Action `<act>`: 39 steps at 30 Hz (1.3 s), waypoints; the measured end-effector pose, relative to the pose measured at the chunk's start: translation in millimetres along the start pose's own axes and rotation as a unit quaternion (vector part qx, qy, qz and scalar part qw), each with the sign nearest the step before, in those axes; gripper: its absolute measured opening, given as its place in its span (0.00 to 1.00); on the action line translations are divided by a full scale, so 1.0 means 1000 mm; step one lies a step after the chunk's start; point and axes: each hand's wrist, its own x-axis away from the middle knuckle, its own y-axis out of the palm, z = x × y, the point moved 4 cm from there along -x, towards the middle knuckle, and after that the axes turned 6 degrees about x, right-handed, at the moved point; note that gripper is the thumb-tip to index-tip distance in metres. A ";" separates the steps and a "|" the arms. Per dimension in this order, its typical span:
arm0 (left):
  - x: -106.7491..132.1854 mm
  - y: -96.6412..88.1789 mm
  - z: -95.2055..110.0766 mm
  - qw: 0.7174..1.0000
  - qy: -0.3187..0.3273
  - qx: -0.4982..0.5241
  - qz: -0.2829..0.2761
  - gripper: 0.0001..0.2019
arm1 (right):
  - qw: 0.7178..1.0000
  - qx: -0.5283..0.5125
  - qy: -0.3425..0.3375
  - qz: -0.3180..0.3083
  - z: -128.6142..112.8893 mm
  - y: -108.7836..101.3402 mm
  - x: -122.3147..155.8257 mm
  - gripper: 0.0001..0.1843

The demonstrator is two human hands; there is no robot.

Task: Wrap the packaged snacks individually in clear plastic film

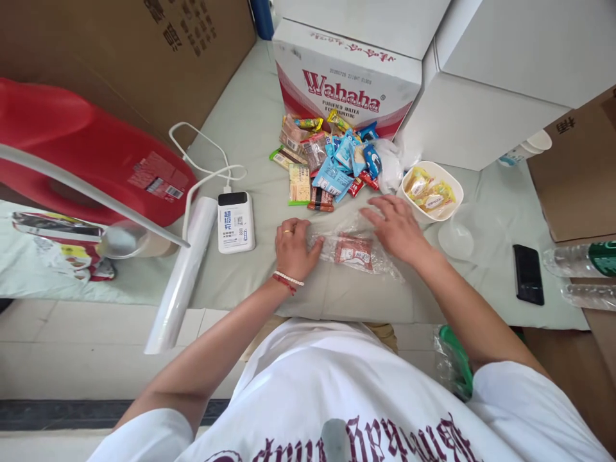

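A clear plastic bag [332,247] lies on the cloth-covered table, with a red snack packet [355,251] in or under it. At the bag's left edge rests my left hand [292,249], palm down, its thumb apart from the fingers and touching the plastic. My right hand [398,230] is spread at the upper right of the bag, fingertips on or just over it. Neither hand has anything in its fingers. Beyond them is a pile of small wrapped snacks [333,168]. Right of the pile, a white bowl [459,186] holds yellow-wrapped snacks [436,197].
A Wahaha water carton [353,80] stands behind the pile. To the left are a white power bank [235,222] with its cable, a roll of plastic film [185,273] and a red jug [86,154]. A clear cup [457,239] and a phone [528,274] lie right.
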 end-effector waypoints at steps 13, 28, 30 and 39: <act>-0.017 0.012 0.016 0.994 0.020 -0.001 -0.112 0.26 | 0.974 -0.088 -0.059 -0.198 -0.009 0.019 -0.092 0.24; -0.016 -0.003 0.036 0.849 -0.185 0.436 -0.234 0.08 | 0.991 -0.115 -0.033 -0.056 -0.086 0.041 0.052 0.25; -0.008 0.011 0.057 0.874 -0.136 0.391 -0.253 0.12 | 0.979 -0.202 -0.009 -0.014 -0.080 0.040 0.062 0.22; 0.018 0.032 0.088 0.979 0.086 -0.037 -0.182 0.16 | 0.898 -0.133 0.392 0.151 -0.001 0.056 0.102 0.23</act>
